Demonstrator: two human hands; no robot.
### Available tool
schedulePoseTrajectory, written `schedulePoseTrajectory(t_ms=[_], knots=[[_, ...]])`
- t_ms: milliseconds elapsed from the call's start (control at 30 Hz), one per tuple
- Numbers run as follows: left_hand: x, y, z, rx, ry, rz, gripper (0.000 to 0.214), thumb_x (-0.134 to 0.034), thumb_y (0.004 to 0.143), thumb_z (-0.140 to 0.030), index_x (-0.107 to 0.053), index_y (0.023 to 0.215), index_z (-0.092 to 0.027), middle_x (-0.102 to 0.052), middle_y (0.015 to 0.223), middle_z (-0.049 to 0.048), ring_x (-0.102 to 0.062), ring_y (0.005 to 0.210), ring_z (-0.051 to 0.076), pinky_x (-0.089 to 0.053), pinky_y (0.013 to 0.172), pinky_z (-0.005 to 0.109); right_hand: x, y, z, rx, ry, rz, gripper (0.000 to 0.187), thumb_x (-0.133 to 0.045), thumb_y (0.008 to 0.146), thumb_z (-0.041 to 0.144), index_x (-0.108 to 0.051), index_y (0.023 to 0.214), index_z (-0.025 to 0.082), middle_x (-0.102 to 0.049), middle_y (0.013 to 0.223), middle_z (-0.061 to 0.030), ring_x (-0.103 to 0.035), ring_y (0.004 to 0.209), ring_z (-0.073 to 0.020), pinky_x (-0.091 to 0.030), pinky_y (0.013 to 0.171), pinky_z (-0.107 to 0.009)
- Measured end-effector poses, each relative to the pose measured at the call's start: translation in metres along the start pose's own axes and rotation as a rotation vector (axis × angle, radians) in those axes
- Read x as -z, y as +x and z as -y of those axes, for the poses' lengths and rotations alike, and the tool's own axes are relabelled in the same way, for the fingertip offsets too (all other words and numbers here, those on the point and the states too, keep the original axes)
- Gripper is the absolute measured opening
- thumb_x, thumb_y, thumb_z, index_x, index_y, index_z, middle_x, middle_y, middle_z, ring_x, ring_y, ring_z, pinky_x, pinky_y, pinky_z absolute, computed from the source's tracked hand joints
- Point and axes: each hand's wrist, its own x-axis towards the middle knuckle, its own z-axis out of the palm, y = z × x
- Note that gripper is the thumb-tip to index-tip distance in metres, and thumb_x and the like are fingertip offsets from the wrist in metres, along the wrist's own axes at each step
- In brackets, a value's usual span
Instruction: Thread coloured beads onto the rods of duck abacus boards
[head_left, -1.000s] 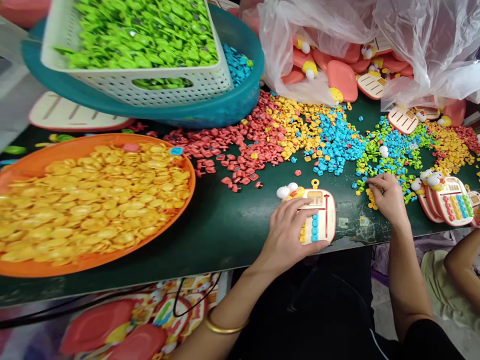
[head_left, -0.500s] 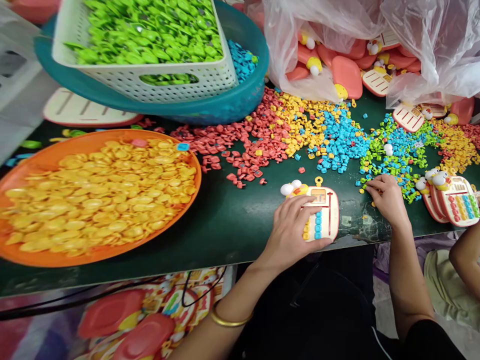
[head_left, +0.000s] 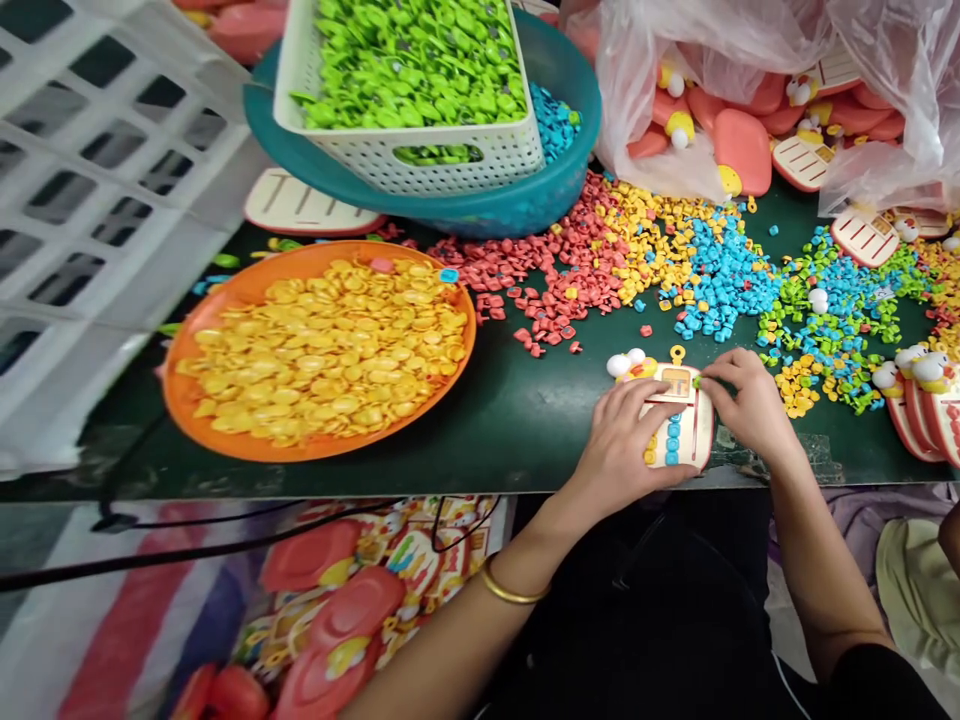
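Two hands: both meet on one small cream-and-pink toy calculator (head_left: 679,425) lying flat near the front edge of the dark green table (head_left: 487,420).
Left hand (head_left: 622,445): fingers spread and laid flat over the toy's left half, pressing it to the table; a gold bangle (head_left: 510,590) sits on that wrist.
Right hand (head_left: 746,400): thumb and forefinger pinched on a tiny green plastic key (head_left: 697,381) at the toy's upper right corner.
Toy details: a row of blue keys and a row of yellow keys show between the hands; a small white-and-yellow duck figure (head_left: 628,365) sits at its top left corner.
Loose keys: bands of small red plastic keys (head_left: 547,280), yellow plastic keys (head_left: 645,225), blue plastic keys (head_left: 724,275) and mixed green and blue keys (head_left: 832,310) lie across the table behind the toy.
Left side: a round orange plastic tray (head_left: 225,425) heaped with yellow oval pieces lies well apart from the hands.
Behind: a white perforated basket (head_left: 420,160) full of bright green pieces rests inside a teal plastic basin (head_left: 517,205).
Far right: a clear plastic bag (head_left: 750,50) holds pink toy shells; a stack of finished toy calculators (head_left: 922,410) lies at the right edge.
Far left: a white slatted plastic crate (head_left: 97,200) stands at the edge of view.
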Motion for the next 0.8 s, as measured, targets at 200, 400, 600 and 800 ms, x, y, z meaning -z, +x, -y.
schedulePoseTrajectory(t_ms=[200, 400, 600, 800], knots=[[0.006, 0.001, -0.003, 0.045, -0.026, 0.049, 0.072, -0.080, 0.069, -0.057, -0.059, 0.130, -0.026, -0.054, 0.140, 0.0102, -0.044, 0.133, 0.034, -0.030, 0.115, 0.051, -0.016, -0.003, 0.012, 0.024, -0.042, -0.031, 0.024, -0.051, 0.092, 0.021, -0.075, 0.094, 0.023, -0.062, 0.093, -0.0078, -0.058, 0.091, -0.0223, -0.050, 0.080, -0.036], [0.013, 0.011, -0.013, 0.023, 0.050, 0.079, 0.092, -0.080, 0.066, -0.064, -0.049, 0.144, -0.026, -0.048, 0.147, 0.0145, -0.042, 0.135, 0.038, -0.028, 0.114, 0.057, 0.007, -0.017, -0.010, 0.106, -0.082, -0.023, 0.028, -0.049, 0.096, 0.022, -0.076, 0.102, 0.026, -0.065, 0.098, -0.0075, -0.058, 0.093, -0.0220, -0.050, 0.081, -0.037], [0.009, 0.011, -0.013, -0.037, 0.078, 0.067, 0.078, -0.080, 0.068, -0.064, -0.059, 0.135, -0.030, -0.052, 0.146, 0.0108, -0.043, 0.136, 0.037, -0.023, 0.116, 0.058, 0.026, 0.001, -0.059, -0.040, -0.309, -0.217, 0.023, -0.054, 0.093, 0.024, -0.077, 0.094, 0.022, -0.067, 0.091, -0.0101, -0.054, 0.092, -0.0264, -0.046, 0.084, -0.042], [0.001, 0.001, -0.019, 0.034, 0.114, 0.025, 0.073, -0.077, 0.071, -0.064, -0.063, 0.132, -0.026, -0.052, 0.146, 0.0141, -0.044, 0.136, 0.038, -0.019, 0.117, 0.063, 0.010, 0.001, -0.028, -0.009, 0.001, -0.191, 0.019, -0.057, 0.093, 0.029, -0.075, 0.094, 0.025, -0.068, 0.090, -0.0063, -0.059, 0.092, -0.0233, -0.049, 0.085, -0.039]])
